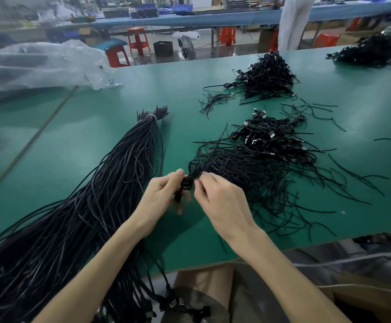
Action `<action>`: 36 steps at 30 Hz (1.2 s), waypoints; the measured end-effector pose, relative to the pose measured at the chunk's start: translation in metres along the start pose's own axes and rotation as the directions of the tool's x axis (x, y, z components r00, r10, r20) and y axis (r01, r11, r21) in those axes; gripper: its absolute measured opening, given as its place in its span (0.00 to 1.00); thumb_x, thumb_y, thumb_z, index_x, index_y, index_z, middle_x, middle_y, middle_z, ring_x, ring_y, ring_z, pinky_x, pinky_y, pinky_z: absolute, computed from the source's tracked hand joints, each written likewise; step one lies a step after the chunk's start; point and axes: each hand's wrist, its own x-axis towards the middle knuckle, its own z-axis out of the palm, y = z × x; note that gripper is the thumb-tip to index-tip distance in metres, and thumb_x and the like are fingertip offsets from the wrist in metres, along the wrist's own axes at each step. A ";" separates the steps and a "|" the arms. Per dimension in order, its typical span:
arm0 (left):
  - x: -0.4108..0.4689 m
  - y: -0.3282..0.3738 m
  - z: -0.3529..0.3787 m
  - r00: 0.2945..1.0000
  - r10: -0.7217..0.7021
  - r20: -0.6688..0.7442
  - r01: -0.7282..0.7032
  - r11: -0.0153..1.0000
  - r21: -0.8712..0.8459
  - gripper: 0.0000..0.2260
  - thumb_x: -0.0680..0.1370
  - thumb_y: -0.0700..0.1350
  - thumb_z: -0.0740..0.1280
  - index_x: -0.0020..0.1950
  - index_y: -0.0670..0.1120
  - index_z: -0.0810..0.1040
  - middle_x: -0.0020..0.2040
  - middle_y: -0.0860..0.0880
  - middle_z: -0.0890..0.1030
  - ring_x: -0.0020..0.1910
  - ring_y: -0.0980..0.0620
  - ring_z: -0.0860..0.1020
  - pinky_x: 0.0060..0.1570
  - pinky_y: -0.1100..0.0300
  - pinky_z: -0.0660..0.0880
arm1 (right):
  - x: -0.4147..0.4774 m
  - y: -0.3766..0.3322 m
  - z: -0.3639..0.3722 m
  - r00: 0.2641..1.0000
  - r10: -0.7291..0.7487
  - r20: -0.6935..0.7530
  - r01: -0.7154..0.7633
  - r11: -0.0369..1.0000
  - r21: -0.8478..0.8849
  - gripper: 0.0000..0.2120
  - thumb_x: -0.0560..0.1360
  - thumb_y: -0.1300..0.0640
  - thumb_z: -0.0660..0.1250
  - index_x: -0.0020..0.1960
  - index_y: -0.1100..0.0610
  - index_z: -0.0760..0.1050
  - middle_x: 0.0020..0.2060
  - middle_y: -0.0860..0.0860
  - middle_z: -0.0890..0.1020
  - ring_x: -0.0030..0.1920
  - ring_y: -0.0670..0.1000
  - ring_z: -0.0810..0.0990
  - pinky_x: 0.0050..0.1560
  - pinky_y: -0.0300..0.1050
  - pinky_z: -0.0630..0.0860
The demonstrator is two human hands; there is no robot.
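Head view | coiled black cable (pixel 187 183) | both hands pinch it: left (pixel 164 194), right (pixel 218 197)

The left hand (pixel 162 194) and the right hand (pixel 220 201) are bare, and so are the fingers (pixel 174 177). Back from the fingers, each wrist widens into a slim, uncovered limb: the left forearm (pixel 101 259) and the right forearm (pixel 283 271) show bare down to the lower edge. Low tendon ridges mark the back of the right hand. Far behind the fingers, between the forearms, shows olive-grey cloth (pixel 197 306), possibly clothing, too blurred to tell.
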 end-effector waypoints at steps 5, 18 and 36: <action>-0.011 0.005 0.000 0.991 0.129 0.047 -0.127 0.991 -0.034 0.12 0.84 0.46 0.63 0.53 0.42 0.85 0.38 0.44 0.83 0.35 0.52 0.81 0.40 0.65 0.76 | 0.007 0.009 -0.012 0.999 -0.030 0.018 0.031 0.998 -0.056 0.13 0.85 0.58 0.61 0.41 0.56 0.68 0.36 0.52 0.78 0.38 0.55 0.77 0.37 0.50 0.72; -0.005 0.048 0.007 0.856 0.450 0.255 -0.512 0.805 0.298 0.26 0.83 0.61 0.59 0.73 0.44 0.76 0.67 0.51 0.80 0.69 0.48 0.76 0.68 0.55 0.72 | -0.007 0.011 -0.029 0.998 -0.050 0.046 0.027 0.913 0.407 0.09 0.82 0.63 0.63 0.42 0.58 0.71 0.33 0.39 0.69 0.33 0.41 0.70 0.37 0.34 0.63; -0.017 0.056 -0.009 0.943 0.030 0.330 -0.008 0.998 -0.068 0.14 0.86 0.38 0.56 0.67 0.34 0.74 0.43 0.40 0.81 0.35 0.42 0.79 0.41 0.54 0.75 | -0.014 0.009 -0.023 0.993 -0.113 -0.033 0.116 0.986 0.117 0.07 0.81 0.64 0.66 0.44 0.64 0.77 0.38 0.55 0.81 0.40 0.57 0.78 0.43 0.53 0.75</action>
